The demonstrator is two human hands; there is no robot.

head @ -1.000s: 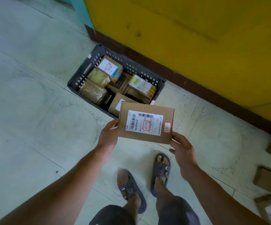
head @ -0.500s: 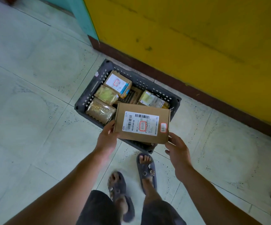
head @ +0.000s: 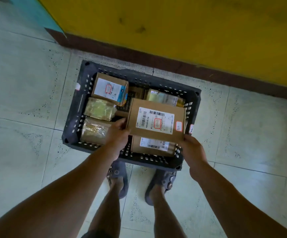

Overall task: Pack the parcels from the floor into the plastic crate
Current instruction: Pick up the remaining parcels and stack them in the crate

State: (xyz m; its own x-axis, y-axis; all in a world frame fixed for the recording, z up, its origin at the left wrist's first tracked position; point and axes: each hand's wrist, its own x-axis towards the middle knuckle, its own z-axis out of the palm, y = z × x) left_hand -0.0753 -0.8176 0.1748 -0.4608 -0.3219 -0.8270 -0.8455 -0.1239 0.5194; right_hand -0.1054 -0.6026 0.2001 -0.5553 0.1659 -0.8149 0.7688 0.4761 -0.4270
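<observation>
Holding a flat brown cardboard parcel w/ white barcode label (head: 156, 121) over the right half of the dark slotted plastic crate (head: 74, 115); left hand (head: 117, 133) grips its near-left edge, right hand (head: 193, 148) clamps the near-right corner. Probably best to lower it level onto the labelled brown box (head: 152, 146) below, keeping it inside the rim, & let go only once it sits flat so it doesn't slide onto the clear-wrapped yellowish packets (head: 96, 120) on the left. Fingers under the parcel are hidden; crate's right-side contents mostly covered; label text too blurry to read; no floor parcels in view.
</observation>
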